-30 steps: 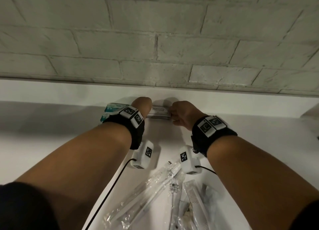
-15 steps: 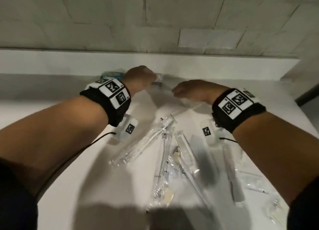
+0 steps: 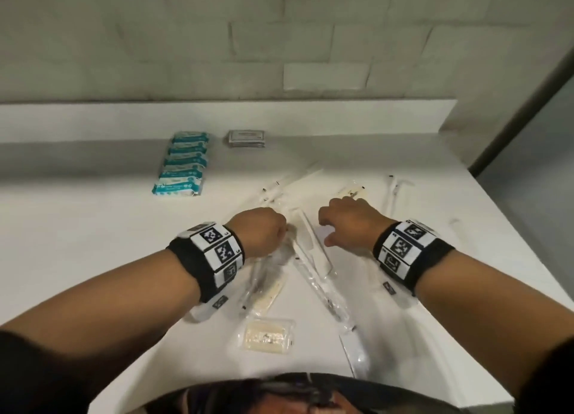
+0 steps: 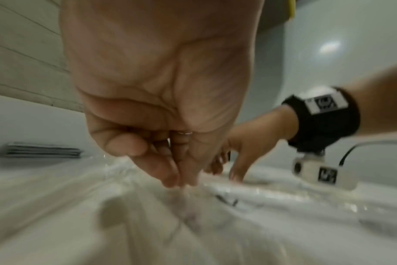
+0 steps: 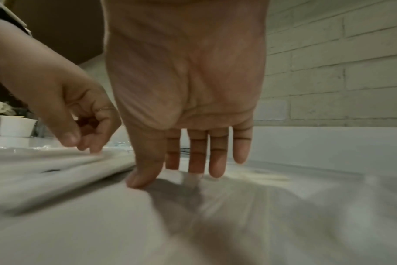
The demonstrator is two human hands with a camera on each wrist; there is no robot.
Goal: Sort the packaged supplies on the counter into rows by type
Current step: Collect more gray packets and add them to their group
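Note:
A column of teal packets (image 3: 183,162) lies at the back left of the white counter (image 3: 93,227), with a small stack of grey packets (image 3: 246,138) to its right. Long clear packets (image 3: 313,252) lie crisscrossed in the middle, and a small cream packet (image 3: 266,336) sits nearest me. My left hand (image 3: 264,235) hovers over the clear pile with loosely curled fingers (image 4: 170,177); their tips touch a wrapper and hold nothing. My right hand (image 3: 341,224) has straight fingers (image 5: 215,161) pointing down, tips on the counter beside a clear packet (image 5: 57,166).
A brick wall (image 3: 279,40) and low backsplash (image 3: 93,118) close off the back. The counter's right edge (image 3: 509,227) runs diagonally, with more clear packets (image 3: 393,196) near it. A white cup (image 5: 16,128) stands far off to the left.
Both hands have let go of the grey packets at the back and drawn back toward me, down onto the clear pile. My view has tilted down.

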